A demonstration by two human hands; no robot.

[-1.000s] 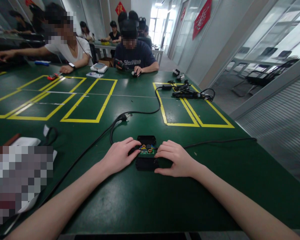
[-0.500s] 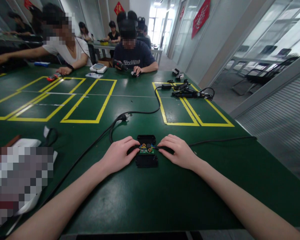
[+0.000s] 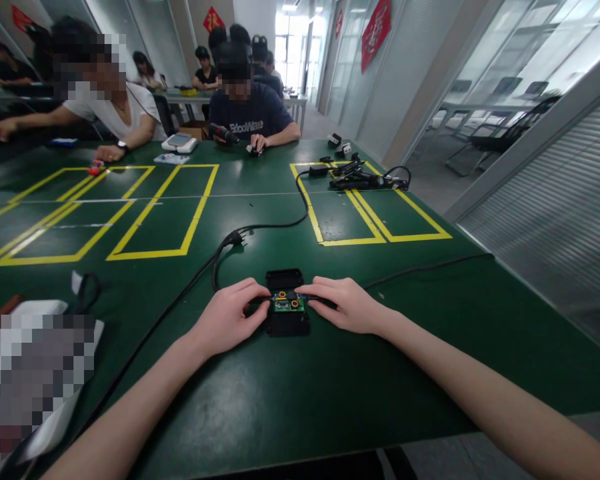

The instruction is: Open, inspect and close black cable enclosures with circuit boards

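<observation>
A small green circuit board with copper-coloured coils lies in front of me, between two black plastic case halves. One case half is beyond it, the other case half on my side. At the board's left end my left hand is closed, thumb and fingers pinching the black cable there, which is mostly hidden. My right hand is closed round the black cable at the right end. Its index fingertip reaches over the board's right edge; whether it presses on the board I cannot tell.
A thick black cord with a plug runs across the green table. Black cables and adapters are heaped at the far right. A pixelated white-edged object lies at the left. Across the table, a co-worker in dark blue holds a power drill.
The view has turned a little to the right, so everything sits further left. My right index finger has moved left, over the board's right end. The left hand keeps its pinch.
</observation>
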